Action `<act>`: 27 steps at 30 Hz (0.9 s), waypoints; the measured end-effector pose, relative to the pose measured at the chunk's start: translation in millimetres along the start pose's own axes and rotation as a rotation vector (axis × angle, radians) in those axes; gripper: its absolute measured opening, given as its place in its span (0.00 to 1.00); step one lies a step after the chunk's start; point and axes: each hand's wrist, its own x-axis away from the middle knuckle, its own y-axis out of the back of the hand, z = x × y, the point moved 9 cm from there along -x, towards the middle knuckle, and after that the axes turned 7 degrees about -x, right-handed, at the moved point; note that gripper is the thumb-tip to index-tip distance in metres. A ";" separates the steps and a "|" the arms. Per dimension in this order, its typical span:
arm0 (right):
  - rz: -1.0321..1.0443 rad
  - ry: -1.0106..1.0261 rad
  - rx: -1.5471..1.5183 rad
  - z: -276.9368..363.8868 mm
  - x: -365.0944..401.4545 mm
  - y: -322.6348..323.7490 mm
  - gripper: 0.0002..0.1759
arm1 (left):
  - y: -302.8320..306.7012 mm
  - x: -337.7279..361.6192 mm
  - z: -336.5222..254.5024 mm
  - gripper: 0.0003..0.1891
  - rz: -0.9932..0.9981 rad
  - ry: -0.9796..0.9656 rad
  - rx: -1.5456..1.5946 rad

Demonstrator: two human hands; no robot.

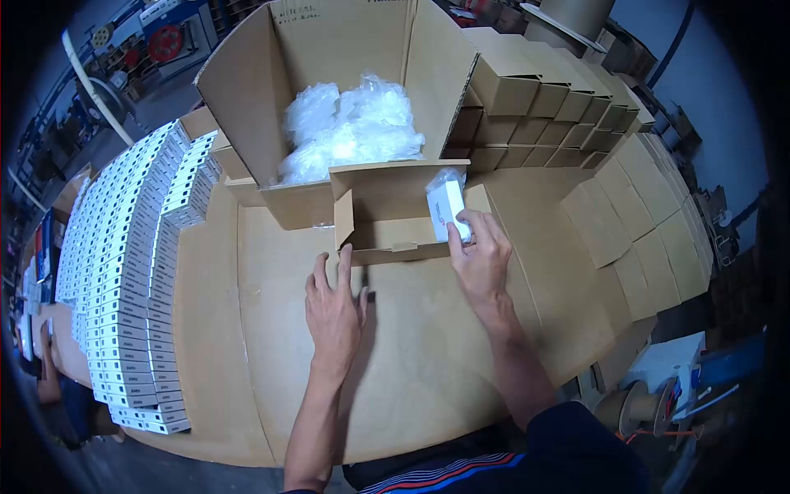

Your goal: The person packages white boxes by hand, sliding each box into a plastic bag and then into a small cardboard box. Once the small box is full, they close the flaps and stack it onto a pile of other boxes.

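My right hand (480, 251) grips a small white box (448, 210) by its lower right side. Clear plastic shows at the top of this box, which leans at the right end of a shallow open carton (383, 233). The carton lies on its long side to me, with its back flap raised. My left hand (333, 309) has its fingers apart. Its index fingertip is at the carton's front left corner. Behind the carton stands a big cardboard box (234, 103) with a heap of clear plastic bags (354, 128) inside.
Many small white boxes (123, 288) are stacked along the table's left side. Brown cartons (527, 95) are piled at the back right, and more cartons (646, 214) stand at the right edge. Another person's arm (49, 370) shows at far left. Wire spools (646, 407) sit lower right.
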 end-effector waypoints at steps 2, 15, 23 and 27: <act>0.012 -0.028 0.007 -10.0 -0.5 -4.4 0.11 | -1.4 1.8 0.9 0.48 0.030 0.029 -0.027; -0.009 -0.199 0.355 -42.9 15.7 -31.6 0.05 | 0.9 3.6 -4.8 0.45 0.090 0.033 -0.098; 0.075 -0.212 0.384 -31.8 52.1 -26.6 0.28 | 0.3 0.8 -7.4 0.48 0.098 0.046 -0.052; 0.058 -0.195 0.046 -51.5 61.6 -42.0 0.34 | 2.8 -2.6 -5.5 0.47 0.087 0.024 -0.004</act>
